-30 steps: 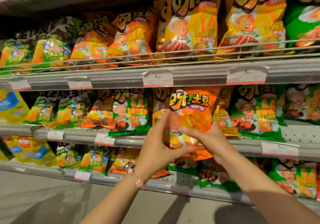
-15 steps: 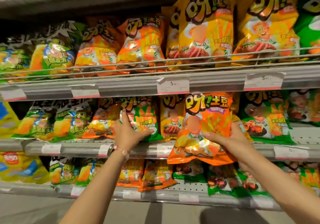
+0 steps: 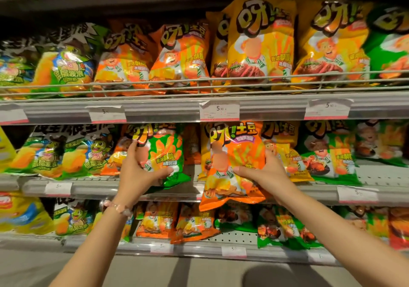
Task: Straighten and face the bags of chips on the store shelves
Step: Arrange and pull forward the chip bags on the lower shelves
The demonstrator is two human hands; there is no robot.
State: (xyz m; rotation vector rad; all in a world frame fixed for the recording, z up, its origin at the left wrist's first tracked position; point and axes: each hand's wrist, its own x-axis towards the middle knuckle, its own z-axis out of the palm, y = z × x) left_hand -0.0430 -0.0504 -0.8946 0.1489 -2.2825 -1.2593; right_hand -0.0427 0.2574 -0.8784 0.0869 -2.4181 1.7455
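Observation:
An orange chip bag (image 3: 234, 151) hangs in front of the middle shelf (image 3: 321, 190), its bottom drooping past the shelf edge. My right hand (image 3: 263, 170) grips its right side, thumb across the front. A green chip bag (image 3: 166, 151) stands on the same shelf to the left, among orange bags. My left hand (image 3: 138, 171) holds this green bag by its left edge and lower front, with a bead bracelet on the wrist. Both bags face outward and are roughly upright.
Three shelves of chip bags fill the view: orange and yellow bags (image 3: 261, 45) behind a wire rail (image 3: 199, 83) on top, green bags (image 3: 327, 151) at the right of the middle shelf, mixed bags on the bottom shelf (image 3: 199, 249). Price tags (image 3: 219, 110) line the edges. Grey floor lies below.
My left hand left the orange bag, moved left and took hold of the green bag. My right hand kept the orange bag, now held a little higher and to the right.

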